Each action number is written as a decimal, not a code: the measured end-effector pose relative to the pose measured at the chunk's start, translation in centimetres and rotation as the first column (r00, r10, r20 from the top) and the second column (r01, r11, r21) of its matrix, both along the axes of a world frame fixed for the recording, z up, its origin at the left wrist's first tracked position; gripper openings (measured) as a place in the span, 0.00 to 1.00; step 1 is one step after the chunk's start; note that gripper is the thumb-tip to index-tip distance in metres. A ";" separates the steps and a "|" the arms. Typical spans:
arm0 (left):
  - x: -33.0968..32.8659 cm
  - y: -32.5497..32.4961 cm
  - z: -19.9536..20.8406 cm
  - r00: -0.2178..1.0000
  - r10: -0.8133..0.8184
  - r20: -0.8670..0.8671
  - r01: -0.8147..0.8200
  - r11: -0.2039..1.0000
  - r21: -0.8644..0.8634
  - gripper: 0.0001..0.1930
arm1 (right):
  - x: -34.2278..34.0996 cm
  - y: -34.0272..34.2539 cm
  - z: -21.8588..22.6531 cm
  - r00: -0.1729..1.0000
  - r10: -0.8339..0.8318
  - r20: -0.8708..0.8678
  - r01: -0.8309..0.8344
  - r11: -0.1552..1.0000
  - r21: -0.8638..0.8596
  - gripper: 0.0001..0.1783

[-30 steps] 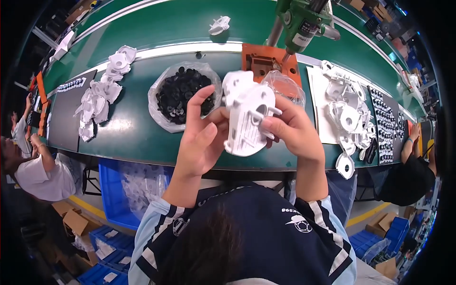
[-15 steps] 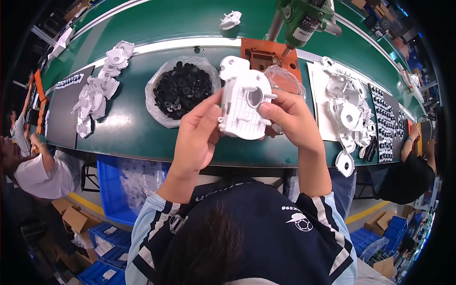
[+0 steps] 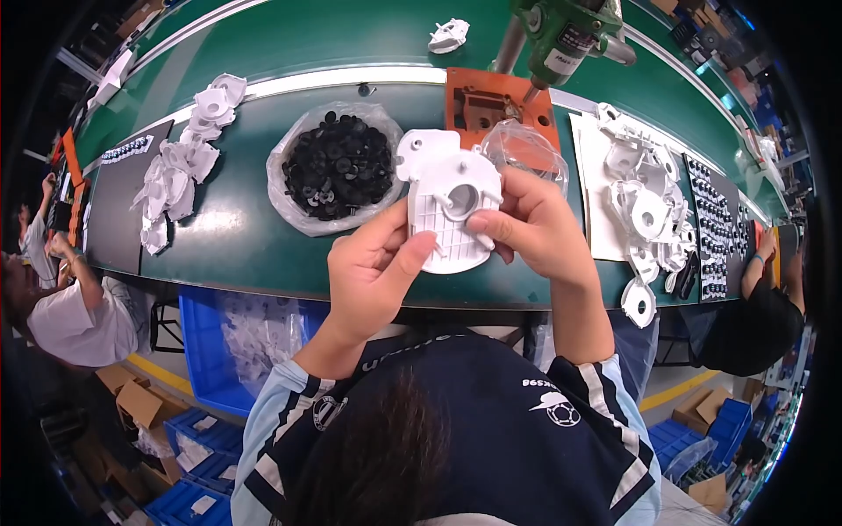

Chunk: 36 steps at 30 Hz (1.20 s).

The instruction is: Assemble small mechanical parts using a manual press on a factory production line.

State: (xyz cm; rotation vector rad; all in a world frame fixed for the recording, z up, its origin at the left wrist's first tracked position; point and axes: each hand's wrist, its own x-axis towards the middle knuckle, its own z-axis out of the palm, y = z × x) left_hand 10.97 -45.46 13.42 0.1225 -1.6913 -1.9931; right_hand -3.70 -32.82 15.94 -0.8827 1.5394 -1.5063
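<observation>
Between my hands, above the front of the green bench, is a white plastic housing (image 3: 454, 238) with a ribbed face, a round hole and short posts. My left hand (image 3: 373, 267) grips its left edge, thumb on the ribbed face. My right hand (image 3: 535, 223) holds the right edge, with its thumb beside the hole. Just behind the housing lies a clear plastic bag (image 3: 531, 151), partly over an orange fixture (image 3: 491, 92). To the left, a plastic-lined container (image 3: 285, 200) holds many small black round parts (image 3: 338, 167).
A green drill press (image 3: 570, 39) stands over the fixture. White housings are piled at left (image 3: 175, 171) and right (image 3: 645, 206); a rack of small black parts (image 3: 709, 223) lies farther right. One white part (image 3: 448, 36) sits at the back. A blue bin (image 3: 206, 351) stands below the bench.
The housing has tilted in my hands so its ribbed face turns more toward me. My left thumb has moved onto that face. The white part at the back has shifted right.
</observation>
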 end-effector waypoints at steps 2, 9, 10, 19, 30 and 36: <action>0.0 0.0 0.1 0.999 0.008 -0.035 -0.008 1.000 0.015 0.18 | 0.0 0.2 -0.1 1.000 0.004 -0.027 -0.005 1.000 -0.026 0.15; -5.3 -3.8 2.3 0.999 0.048 -0.018 -0.051 0.939 -0.339 0.10 | -2.4 0.7 -0.8 0.967 -0.202 -0.157 0.177 0.971 -0.158 0.18; -7.4 -4.9 2.3 0.990 0.108 -0.093 -0.142 0.819 -0.556 0.09 | -2.6 0.9 -0.8 0.878 -0.343 -0.334 0.288 0.936 -0.204 0.17; -17.3 -8.3 -3.6 0.980 0.002 -0.199 -0.198 -0.071 -0.978 0.06 | -3.0 1.7 -2.9 0.738 -0.246 -0.628 0.260 0.963 -0.072 0.13; -18.2 -6.0 -4.3 0.904 -0.120 -0.410 -0.424 -0.130 -0.896 0.09 | -2.8 1.8 -3.1 0.684 -0.237 -0.690 0.261 0.963 -0.072 0.13; -18.1 -6.5 -5.5 0.998 -0.032 -0.052 -0.053 -0.022 -0.998 0.06 | -2.7 1.8 -3.3 0.679 -0.255 -0.688 0.261 0.960 -0.099 0.11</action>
